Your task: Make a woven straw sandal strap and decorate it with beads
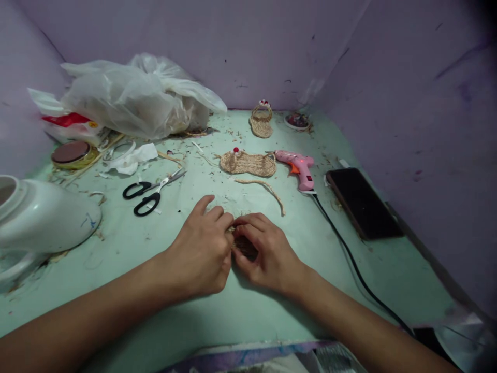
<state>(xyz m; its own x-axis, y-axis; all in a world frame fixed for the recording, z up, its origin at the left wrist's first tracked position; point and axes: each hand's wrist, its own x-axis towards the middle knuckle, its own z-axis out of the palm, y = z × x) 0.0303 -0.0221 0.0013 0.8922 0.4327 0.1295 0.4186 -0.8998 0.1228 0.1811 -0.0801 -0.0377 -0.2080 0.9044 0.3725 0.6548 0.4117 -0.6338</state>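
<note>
My left hand (205, 248) and my right hand (269, 251) meet low over the middle of the table. Between their closed fingers is a brown woven straw piece (246, 246), mostly hidden, so its full shape does not show. The left index finger sticks out away from the piece. Just beyond the hands lies a loose straw braid (267, 190). Behind that, a flat woven straw sole (248, 163) carries a red bead on its left part. The tip of a pink glue gun (295, 165) points at the sole's right end.
Black-handled scissors (153, 191) lie open at left, near a toppled white jug (50, 215). Plastic bags (135, 98) and a round lidded container (73, 154) stand behind. A small straw slipper (261, 122) is at the back. Right are a phone (363, 202) and the glue-gun cord (345, 246).
</note>
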